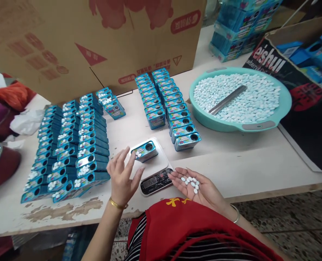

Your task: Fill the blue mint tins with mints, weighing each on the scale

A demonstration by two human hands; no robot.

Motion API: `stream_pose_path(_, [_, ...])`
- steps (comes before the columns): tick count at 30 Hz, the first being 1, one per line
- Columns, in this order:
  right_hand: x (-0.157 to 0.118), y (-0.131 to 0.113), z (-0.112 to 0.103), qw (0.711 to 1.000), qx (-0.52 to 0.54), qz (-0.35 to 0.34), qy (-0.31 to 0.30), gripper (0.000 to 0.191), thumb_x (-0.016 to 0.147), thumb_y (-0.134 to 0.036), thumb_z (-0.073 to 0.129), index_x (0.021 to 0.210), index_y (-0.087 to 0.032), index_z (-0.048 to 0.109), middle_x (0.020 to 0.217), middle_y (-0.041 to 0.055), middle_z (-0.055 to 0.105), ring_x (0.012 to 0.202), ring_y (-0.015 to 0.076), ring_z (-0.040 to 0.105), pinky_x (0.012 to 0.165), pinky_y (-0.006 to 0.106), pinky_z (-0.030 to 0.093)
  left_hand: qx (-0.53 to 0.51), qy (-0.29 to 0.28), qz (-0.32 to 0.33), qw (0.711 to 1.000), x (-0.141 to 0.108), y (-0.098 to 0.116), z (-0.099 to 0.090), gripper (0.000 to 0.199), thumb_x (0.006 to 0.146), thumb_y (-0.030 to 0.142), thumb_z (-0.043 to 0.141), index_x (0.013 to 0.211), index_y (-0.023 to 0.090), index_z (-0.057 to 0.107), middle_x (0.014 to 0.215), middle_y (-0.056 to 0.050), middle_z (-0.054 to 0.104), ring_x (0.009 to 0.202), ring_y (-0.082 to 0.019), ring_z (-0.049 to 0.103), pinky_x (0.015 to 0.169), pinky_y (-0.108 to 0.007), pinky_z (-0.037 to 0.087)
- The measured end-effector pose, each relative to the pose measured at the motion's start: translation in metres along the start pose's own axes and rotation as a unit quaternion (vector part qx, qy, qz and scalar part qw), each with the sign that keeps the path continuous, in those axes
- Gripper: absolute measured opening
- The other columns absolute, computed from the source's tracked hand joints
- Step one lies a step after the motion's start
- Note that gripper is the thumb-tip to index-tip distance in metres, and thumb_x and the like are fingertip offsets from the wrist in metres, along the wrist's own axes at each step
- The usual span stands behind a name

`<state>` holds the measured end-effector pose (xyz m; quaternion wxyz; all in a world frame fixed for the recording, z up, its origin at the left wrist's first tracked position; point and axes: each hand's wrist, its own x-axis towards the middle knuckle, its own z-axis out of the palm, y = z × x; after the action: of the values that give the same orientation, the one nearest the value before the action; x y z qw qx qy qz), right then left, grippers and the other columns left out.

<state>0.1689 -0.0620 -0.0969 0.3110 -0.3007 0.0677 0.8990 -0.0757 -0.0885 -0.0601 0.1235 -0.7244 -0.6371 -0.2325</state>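
Observation:
A blue candy tin (146, 153) with a dark round hole in its top rests on a white kitchen scale (163, 160) with a black display panel. A few white candies sit at the left end of the tin's top. My left hand (123, 177) is at that end, its fingers spread with nothing visible between them; I cannot tell whether a fingertip touches the tin. My right hand (204, 194), palm up in front of the scale, holds several small white candies (190, 182) on the palm and fingers.
To the left stand rows of blue tins (89, 150) with candies on top. Two rows of tins (177, 115) are behind the scale. A turquoise basin (218, 125) of candies holds a metal scoop (228, 99). Cardboard boxes (150, 43) and stacked packs (233, 32) stand behind.

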Motion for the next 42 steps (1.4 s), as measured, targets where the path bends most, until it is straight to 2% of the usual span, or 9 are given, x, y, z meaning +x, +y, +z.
stream_pose_path(8, [0.001,-0.002,0.005,1.000,0.001,0.001,0.020,0.022,0.089,-0.018,0.047,0.094,-0.010,0.067,0.095,0.0111,0.073,0.100,0.0196,0.067,0.095,0.032,0.049,-0.008,-0.091,0.069,0.993,0.030,0.015,0.016,0.044,0.091,0.024,0.047,0.134,0.021,0.041,0.146,-0.013,0.038,0.140,-0.029,0.025,0.110,-0.054,0.020])
stream_pose_path(12, [0.001,-0.006,0.003,1.000,0.014,-0.009,0.024,0.022,0.088,-0.018,0.048,0.093,-0.009,0.067,0.094,0.0119,0.073,0.098,0.0195,0.068,0.095,0.032,0.049,-0.031,-0.081,0.047,0.995,0.046,0.010,0.012,0.056,0.090,0.030,0.050,0.141,0.020,0.029,0.146,-0.016,0.037,0.139,-0.029,0.028,0.110,-0.052,0.021])
stream_pose_path(15, [0.003,-0.008,0.001,1.000,0.020,-0.010,0.021,0.021,0.087,-0.018,0.049,0.094,-0.009,0.067,0.095,0.0126,0.072,0.099,0.0194,0.067,0.096,0.032,0.049,-0.053,-0.076,0.016,0.996,0.042,0.000,0.005,0.065,0.082,0.038,0.062,0.138,0.020,0.034,0.134,-0.016,0.049,0.125,-0.029,0.045,0.102,-0.046,0.035])
stream_pose_path(18, [0.007,-0.010,0.000,1.000,0.018,-0.002,0.009,0.021,0.087,-0.018,0.049,0.094,-0.009,0.067,0.097,0.0122,0.072,0.100,0.0191,0.067,0.096,0.031,0.049,-0.055,-0.068,0.025,0.996,0.025,-0.006,0.003,0.051,0.082,0.030,0.064,0.129,0.024,0.045,0.125,-0.013,0.055,0.115,-0.026,0.052,0.096,-0.042,0.041])
stream_pose_path(24, [0.010,-0.011,0.002,1.000,0.015,0.014,0.008,0.025,0.088,-0.019,0.046,0.093,-0.008,0.068,0.098,0.0127,0.073,0.101,0.0212,0.067,0.095,0.031,0.049,0.023,-0.053,0.031,0.998,0.012,0.009,0.020,0.057,0.087,0.028,0.056,0.139,0.018,0.035,0.146,-0.019,0.035,0.137,-0.034,0.028,0.107,-0.050,0.028])
stream_pose_path(28, [0.009,-0.013,0.003,1.000,0.012,0.012,0.012,0.026,0.089,-0.019,0.044,0.093,-0.008,0.068,0.096,0.0120,0.073,0.100,0.0209,0.067,0.094,0.031,0.050,0.060,-0.101,0.043,0.992,0.031,0.018,0.021,0.062,0.088,0.035,0.053,0.142,0.015,0.030,0.150,-0.019,0.027,0.141,-0.035,0.018,0.110,-0.052,0.019])
stream_pose_path(32, [0.010,-0.015,0.002,1.000,0.016,-0.002,0.022,0.026,0.089,-0.018,0.044,0.094,-0.007,0.068,0.096,0.0131,0.073,0.099,0.0206,0.067,0.092,0.030,0.051,0.037,-0.133,0.016,0.990,0.048,0.009,0.012,0.061,0.087,0.043,0.055,0.136,0.012,0.036,0.121,-0.017,0.058,0.112,-0.029,0.053,0.093,-0.042,0.036])
stream_pose_path(35, [0.011,-0.016,0.002,1.000,0.020,-0.004,0.024,0.025,0.088,-0.018,0.045,0.093,-0.007,0.068,0.096,0.0136,0.073,0.099,0.0211,0.067,0.092,0.031,0.051,0.013,-0.153,0.036,0.988,0.068,0.003,0.012,0.038,0.087,0.040,0.055,0.116,0.016,0.053,0.091,-0.007,0.065,0.084,-0.021,0.058,0.077,-0.035,0.038])
stream_pose_path(42, [0.013,-0.016,0.004,0.999,0.026,-0.013,0.031,0.022,0.086,-0.018,0.049,0.092,-0.006,0.067,0.094,0.0149,0.072,0.097,0.0227,0.068,0.091,0.032,0.051,-0.011,-0.076,0.092,0.993,0.132,-0.001,0.062,0.038,0.086,0.039,0.056,0.117,0.018,0.053,0.098,-0.007,0.061,0.091,-0.022,0.055,0.079,-0.036,0.034])
